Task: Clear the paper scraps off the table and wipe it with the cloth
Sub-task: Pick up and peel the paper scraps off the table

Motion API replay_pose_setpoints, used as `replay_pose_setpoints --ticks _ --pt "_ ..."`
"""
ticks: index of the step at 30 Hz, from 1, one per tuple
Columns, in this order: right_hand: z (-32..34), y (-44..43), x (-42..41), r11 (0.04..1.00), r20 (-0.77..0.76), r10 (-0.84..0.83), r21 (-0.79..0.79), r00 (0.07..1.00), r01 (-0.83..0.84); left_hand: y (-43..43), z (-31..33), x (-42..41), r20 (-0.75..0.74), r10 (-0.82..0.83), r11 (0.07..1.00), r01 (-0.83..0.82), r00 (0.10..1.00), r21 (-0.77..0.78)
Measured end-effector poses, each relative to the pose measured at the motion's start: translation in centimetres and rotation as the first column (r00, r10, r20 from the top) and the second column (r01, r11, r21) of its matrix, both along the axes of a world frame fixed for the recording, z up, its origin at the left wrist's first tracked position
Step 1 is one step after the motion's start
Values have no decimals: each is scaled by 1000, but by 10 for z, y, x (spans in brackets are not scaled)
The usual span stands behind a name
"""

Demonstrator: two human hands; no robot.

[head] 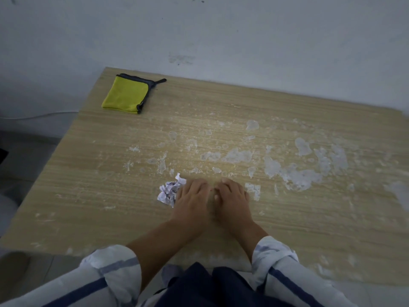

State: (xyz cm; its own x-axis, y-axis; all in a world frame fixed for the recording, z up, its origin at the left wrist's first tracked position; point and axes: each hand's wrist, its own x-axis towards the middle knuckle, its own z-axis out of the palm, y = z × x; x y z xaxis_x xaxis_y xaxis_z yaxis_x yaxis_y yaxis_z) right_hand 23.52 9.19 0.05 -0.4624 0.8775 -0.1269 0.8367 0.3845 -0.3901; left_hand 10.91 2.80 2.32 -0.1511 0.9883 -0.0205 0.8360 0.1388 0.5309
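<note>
A crumpled wad of white paper scraps (169, 191) with dark print lies on the wooden table (110, 173), near the front middle. My left hand (191, 200) rests palm down with its fingers curled over the wad's right edge. Pressed against it on the right, my right hand (232, 199) lies palm down on the bare wood with nothing visible in it. A folded yellow cloth (126, 95) with grey edging and a dark loop sits at the table's far left corner, well away from both hands.
White flaky stains (296, 173) cover the middle and right of the tabletop. A pale wall (221, 36) runs directly behind the table. A white cable (39, 115) hangs off to the left, below the table's left edge.
</note>
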Motion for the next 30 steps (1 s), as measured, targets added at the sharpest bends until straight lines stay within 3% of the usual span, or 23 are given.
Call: replay_pose_setpoints --ticks 3,6,18,24,30 --pt "-1 4 16 999 -4 -37 8 999 37 5 -15 22 38 -122 984 126 992 -122" --pt "1 11 29 996 -19 -80 31 997 80 11 -25 36 -19 -126 972 120 992 -200" --pt "6 60 38 988 -60 -153 28 986 155 26 -36 42 -228 -64 984 24 972 -175" --pt "7 80 20 992 -9 -129 1 992 129 25 -34 42 -242 -53 987 14 969 -160" --pt "5 80 17 983 -132 -184 -50 974 178 24 -31 43 -237 -41 988 5 971 -152"
